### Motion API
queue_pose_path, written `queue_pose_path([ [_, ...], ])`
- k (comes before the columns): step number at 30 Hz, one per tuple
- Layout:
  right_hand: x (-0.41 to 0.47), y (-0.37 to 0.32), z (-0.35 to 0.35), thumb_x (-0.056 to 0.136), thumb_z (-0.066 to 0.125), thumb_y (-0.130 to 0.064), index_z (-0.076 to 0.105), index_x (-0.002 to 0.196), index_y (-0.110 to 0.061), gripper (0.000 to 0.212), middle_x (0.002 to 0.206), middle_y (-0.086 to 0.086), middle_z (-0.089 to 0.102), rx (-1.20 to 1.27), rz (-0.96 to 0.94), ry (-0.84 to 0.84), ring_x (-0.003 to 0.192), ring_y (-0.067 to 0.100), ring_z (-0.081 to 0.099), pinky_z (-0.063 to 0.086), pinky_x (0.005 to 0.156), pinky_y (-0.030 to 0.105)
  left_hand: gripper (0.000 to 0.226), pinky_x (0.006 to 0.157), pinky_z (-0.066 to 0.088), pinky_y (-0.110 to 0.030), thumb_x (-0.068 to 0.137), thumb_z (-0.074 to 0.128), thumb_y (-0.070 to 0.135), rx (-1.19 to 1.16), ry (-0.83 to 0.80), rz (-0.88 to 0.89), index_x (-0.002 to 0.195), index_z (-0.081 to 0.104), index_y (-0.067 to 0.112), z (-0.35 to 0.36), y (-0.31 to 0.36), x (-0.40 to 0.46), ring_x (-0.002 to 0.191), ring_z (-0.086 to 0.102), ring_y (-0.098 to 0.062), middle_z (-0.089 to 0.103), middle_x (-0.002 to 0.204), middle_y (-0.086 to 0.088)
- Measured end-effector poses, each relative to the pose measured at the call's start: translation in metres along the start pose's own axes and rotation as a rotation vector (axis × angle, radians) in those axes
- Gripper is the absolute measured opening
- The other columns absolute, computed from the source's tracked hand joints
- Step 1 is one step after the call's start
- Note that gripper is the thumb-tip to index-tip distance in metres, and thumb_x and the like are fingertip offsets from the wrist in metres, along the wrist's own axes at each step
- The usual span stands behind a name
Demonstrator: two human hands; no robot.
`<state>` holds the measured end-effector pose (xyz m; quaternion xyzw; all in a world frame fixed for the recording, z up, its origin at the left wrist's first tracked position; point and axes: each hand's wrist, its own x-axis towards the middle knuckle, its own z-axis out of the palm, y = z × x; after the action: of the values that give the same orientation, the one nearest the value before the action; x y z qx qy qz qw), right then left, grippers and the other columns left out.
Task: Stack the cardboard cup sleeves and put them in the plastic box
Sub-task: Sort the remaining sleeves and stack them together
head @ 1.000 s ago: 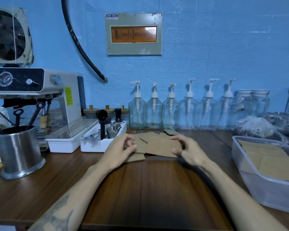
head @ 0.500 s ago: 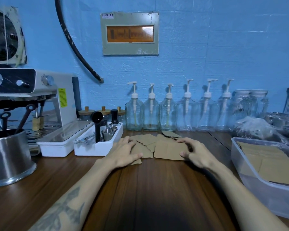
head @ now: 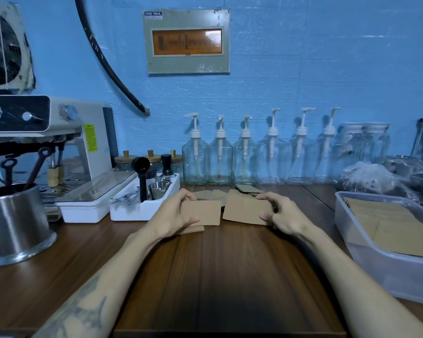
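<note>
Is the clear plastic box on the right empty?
No. The clear plastic box already holds flat brown cardboard sleeves lying inside.

Two bare forearms, no sleeves, dark tattoo (head: 83,311) on left forearm

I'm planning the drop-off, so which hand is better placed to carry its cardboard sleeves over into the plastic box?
Probably the right hand. It grips a sleeve stack, and the plastic box stands on its side of the table. The left hand, gripping other sleeves, would have to cross over it.
</note>
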<state>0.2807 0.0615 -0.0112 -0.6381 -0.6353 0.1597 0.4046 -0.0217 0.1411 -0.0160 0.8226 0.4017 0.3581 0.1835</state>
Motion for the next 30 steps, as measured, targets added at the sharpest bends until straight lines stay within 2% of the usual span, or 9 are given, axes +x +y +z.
queue_pose_path([
  [3, -0.001, -0.003, 0.003, 0.087, 0.069, -0.006, 0.063, 0.116, -0.035, 0.041, 0.095, 0.0, 0.063, 0.008, -0.008, -0.002, 0.064, 0.011, 0.058, 0.054, 0.063, 0.025, 0.043, 0.095, 0.048, -0.04, 0.074, 0.085, 0.021, -0.148, 0.041, -0.019, 0.102, 0.056, 0.037, -0.007, -0.003, -0.003, 0.102, 0.059, -0.021, 0.062, 0.11, -0.002],
  [6, -0.002, -0.006, 0.007, 0.088, 0.067, -0.002, 0.063, 0.12, -0.031, 0.043, 0.096, 0.003, 0.063, 0.028, -0.031, -0.011, 0.063, 0.014, 0.059, 0.052, 0.055, 0.02, 0.055, 0.09, 0.053, -0.052, 0.067, 0.089, 0.026, -0.379, 0.119, -0.095, 0.105, 0.053, 0.045, -0.016, 0.008, -0.004, 0.105, 0.065, -0.027, 0.07, 0.109, -0.01],
  [10, -0.002, -0.008, 0.013, 0.088, 0.066, -0.001, 0.063, 0.123, -0.034, 0.048, 0.092, 0.014, 0.063, 0.029, -0.072, -0.047, 0.058, 0.014, 0.06, 0.057, 0.061, 0.027, 0.055, 0.056, 0.051, -0.027, 0.078, 0.081, 0.008, -0.614, 0.278, -0.083, 0.121, 0.048, 0.02, -0.021, 0.027, 0.0, 0.067, 0.07, -0.012, 0.076, 0.095, -0.011],
  [12, -0.002, -0.011, 0.017, 0.088, 0.065, 0.0, 0.062, 0.124, -0.036, 0.051, 0.092, 0.009, 0.057, 0.049, -0.098, -0.084, 0.06, 0.017, 0.059, 0.059, 0.066, 0.031, 0.049, 0.061, 0.056, -0.028, 0.08, 0.078, 0.006, -0.633, 0.255, -0.058, 0.12, 0.052, 0.016, -0.015, 0.035, -0.003, 0.078, 0.073, -0.019, 0.077, 0.094, -0.011],
  [16, -0.002, -0.018, 0.023, 0.088, 0.061, 0.006, 0.062, 0.124, -0.034, 0.054, 0.1, 0.001, 0.058, 0.126, -0.104, -0.163, 0.07, 0.02, 0.058, 0.058, 0.067, 0.031, 0.042, 0.088, 0.053, -0.037, 0.086, 0.074, 0.019, -0.28, 0.066, 0.037, 0.126, 0.061, 0.021, 0.013, 0.034, -0.007, 0.104, 0.062, -0.023, 0.066, 0.112, 0.001],
  [20, -0.005, -0.022, 0.025, 0.088, 0.055, 0.015, 0.056, 0.131, -0.03, 0.062, 0.113, 0.013, 0.06, 0.187, -0.114, -0.245, 0.085, 0.022, 0.056, 0.055, 0.064, 0.027, 0.051, 0.103, 0.033, -0.03, 0.091, 0.067, 0.031, 0.048, 0.083, 0.192, 0.139, 0.05, 0.035, 0.032, 0.03, -0.005, 0.117, 0.038, -0.014, 0.039, 0.118, 0.006],
  [23, -0.008, -0.025, 0.023, 0.085, 0.055, 0.018, 0.04, 0.145, -0.026, 0.076, 0.107, 0.022, 0.06, 0.185, -0.114, -0.258, 0.074, 0.021, 0.056, 0.056, 0.065, 0.029, 0.055, 0.103, 0.028, -0.031, 0.096, 0.058, 0.038, 0.143, 0.045, 0.189, 0.147, 0.038, 0.041, 0.035, 0.026, -0.005, 0.118, 0.033, -0.008, 0.039, 0.127, 0.007],
  [27, -0.012, -0.029, 0.017, 0.075, 0.059, 0.016, 0.029, 0.145, -0.047, 0.098, 0.096, 0.014, 0.057, 0.22, -0.112, -0.259, 0.069, 0.022, 0.06, 0.057, 0.071, 0.035, 0.054, 0.088, 0.037, -0.032, 0.1, 0.051, 0.04, 0.21, -0.07, 0.21, 0.15, 0.031, 0.045, 0.033, 0.021, -0.009, 0.091, 0.042, 0.001, 0.042, 0.097, 0.016],
  [30, -0.014, -0.031, 0.018, 0.076, 0.071, -0.004, 0.035, 0.138, -0.056, 0.089, 0.11, 0.006, 0.055, 0.212, -0.135, -0.248, 0.085, 0.019, 0.062, 0.053, 0.075, 0.028, 0.055, 0.087, 0.036, -0.03, 0.098, 0.054, 0.039, 0.17, -0.077, 0.231, 0.149, 0.033, 0.044, 0.032, 0.021, -0.009, 0.094, 0.043, 0.004, 0.041, 0.098, 0.022],
])
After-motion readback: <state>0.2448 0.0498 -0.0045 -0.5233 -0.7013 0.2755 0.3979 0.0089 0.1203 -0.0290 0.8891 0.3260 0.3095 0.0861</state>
